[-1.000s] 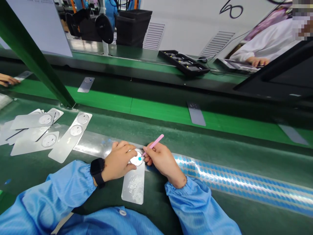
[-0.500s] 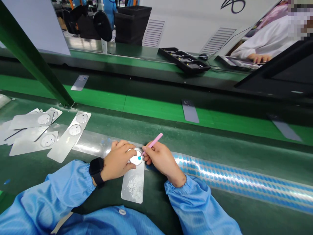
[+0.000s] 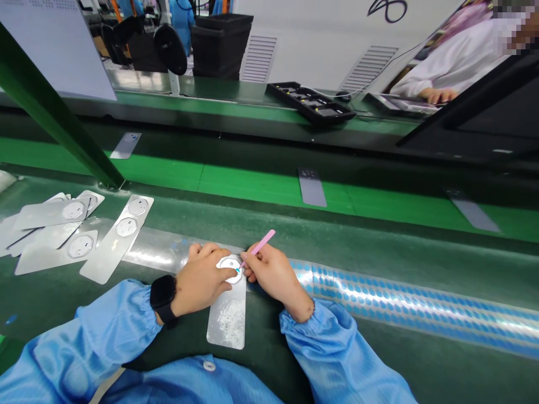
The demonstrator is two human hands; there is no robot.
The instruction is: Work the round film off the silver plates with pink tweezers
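Note:
A silver metal plate (image 3: 226,322) with a round white recess lies on the bench before me. My left hand (image 3: 201,280), with a black watch at the wrist, holds the plate at its upper left. Its index fingertip reaches over the recess to a small blue dot (image 3: 238,270). Between the thumb and fingers of my right hand (image 3: 269,273) is a slim pink tool that looks like tweezers (image 3: 264,241). The tool's tip is at the blue dot; whether it grips the dot, I cannot tell.
A clear sheet with rows of blue dots (image 3: 379,297) stretches right. Several loose plates (image 3: 54,255) overlap at left. Past the bench edge, more plates (image 3: 312,188) lie on a green strip. A slanted green post (image 3: 63,106) and a black tray (image 3: 311,104) stand beyond. A co-worker's hand (image 3: 438,95) rests at upper right.
My left index finger has moved over the blue dot, covering part of it. The tweezers' tip has shifted slightly; the plates on the green strip appear further left.

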